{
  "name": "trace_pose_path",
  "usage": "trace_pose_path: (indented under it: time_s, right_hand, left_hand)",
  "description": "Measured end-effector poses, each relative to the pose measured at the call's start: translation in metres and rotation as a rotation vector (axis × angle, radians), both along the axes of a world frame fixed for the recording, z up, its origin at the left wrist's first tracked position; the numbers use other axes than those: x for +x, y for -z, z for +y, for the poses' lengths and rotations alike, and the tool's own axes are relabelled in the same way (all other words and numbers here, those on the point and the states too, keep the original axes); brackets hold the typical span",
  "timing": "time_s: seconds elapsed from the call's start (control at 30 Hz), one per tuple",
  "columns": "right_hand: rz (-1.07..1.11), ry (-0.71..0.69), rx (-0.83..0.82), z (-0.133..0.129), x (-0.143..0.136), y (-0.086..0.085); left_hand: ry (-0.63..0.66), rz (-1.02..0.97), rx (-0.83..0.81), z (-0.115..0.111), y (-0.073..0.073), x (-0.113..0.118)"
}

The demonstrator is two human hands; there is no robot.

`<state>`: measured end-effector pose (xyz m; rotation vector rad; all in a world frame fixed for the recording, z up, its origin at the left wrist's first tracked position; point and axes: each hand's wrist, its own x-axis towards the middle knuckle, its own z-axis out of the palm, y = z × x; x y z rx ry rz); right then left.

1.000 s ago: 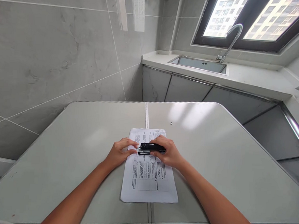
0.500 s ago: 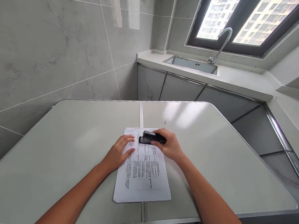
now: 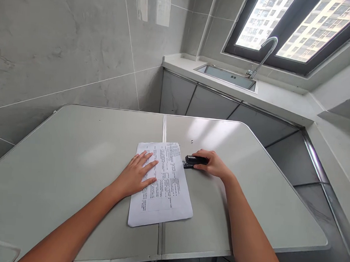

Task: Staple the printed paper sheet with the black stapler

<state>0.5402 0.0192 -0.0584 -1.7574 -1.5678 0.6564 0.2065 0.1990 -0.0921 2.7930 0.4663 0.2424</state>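
Note:
Printed sheets of paper (image 3: 164,202) lie in a stack across the seam of the light table. My left hand (image 3: 134,174) rests flat on their left side with its fingers spread. To the right of the sheets, my right hand (image 3: 213,164) is closed round a black stapler (image 3: 195,160), its front end pointing left at the paper's right edge. The stapler sits at or just above the tabletop; whether it touches the paper is hard to tell.
The folding table (image 3: 80,148) has a raised metal rim. Behind it stand a counter with a sink (image 3: 227,75), a curved faucet (image 3: 268,53) and a window. Grey tiled wall rises at the left.
My right hand has moved right with the stapler, off the top of the sheets. My left hand has spread flatter on the paper, which has turned slightly. The camera view has tilted.

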Motion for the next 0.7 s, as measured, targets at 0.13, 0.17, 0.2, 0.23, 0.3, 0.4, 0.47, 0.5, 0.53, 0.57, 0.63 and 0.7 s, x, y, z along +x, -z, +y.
trace_pose_path:
  time_s: [0.13, 0.17, 0.2, 0.23, 0.3, 0.4, 0.47, 0.5, 0.53, 0.57, 0.63, 0.7]
  right_hand:
    - [-0.042, -0.041, 0.032, 0.005, -0.015, -0.001]
    - [-0.053, -0.032, 0.054, 0.007, -0.02, -0.001]
    - [-0.066, -0.034, 0.072, 0.009, -0.024, -0.002]
    - [-0.081, -0.045, 0.085, 0.01, -0.028, -0.002]
    - [-0.115, -0.07, 0.103, 0.013, -0.034, -0.003]
    - [-0.177, -0.059, 0.13, 0.016, -0.042, -0.005]
    - [-0.212, -0.039, 0.136, 0.016, -0.045, -0.007]
    - [-0.227, -0.03, 0.132, 0.016, -0.046, -0.008]
    - [-0.241, -0.018, 0.123, 0.016, -0.047, -0.009]
    - [-0.252, -0.004, 0.113, 0.015, -0.047, -0.01]
    - [-0.26, 0.015, 0.096, 0.014, -0.046, -0.011]
    - [-0.24, -0.022, 0.087, 0.013, -0.046, -0.013]
  left_hand:
    - [0.035, 0.008, 0.002, -0.001, -0.004, 0.0]
    - [0.043, 0.007, 0.0, -0.001, -0.005, 0.0]
    - [0.047, 0.006, -0.002, -0.001, -0.006, -0.001]
    - [0.046, 0.006, -0.002, -0.002, -0.006, -0.001]
    - [0.042, 0.009, 0.002, -0.002, -0.008, -0.001]
    - [0.047, 0.01, 0.001, -0.003, -0.009, -0.001]
    - [0.049, 0.0, -0.003, -0.004, -0.009, -0.001]
    - [0.049, -0.004, -0.004, -0.004, -0.01, -0.002]
    - [0.049, -0.008, -0.005, -0.004, -0.01, -0.002]
    - [0.05, -0.01, -0.006, -0.003, -0.01, -0.002]
    - [0.051, -0.011, -0.01, -0.003, -0.01, -0.002]
    - [0.05, -0.005, -0.011, -0.004, -0.011, -0.003]
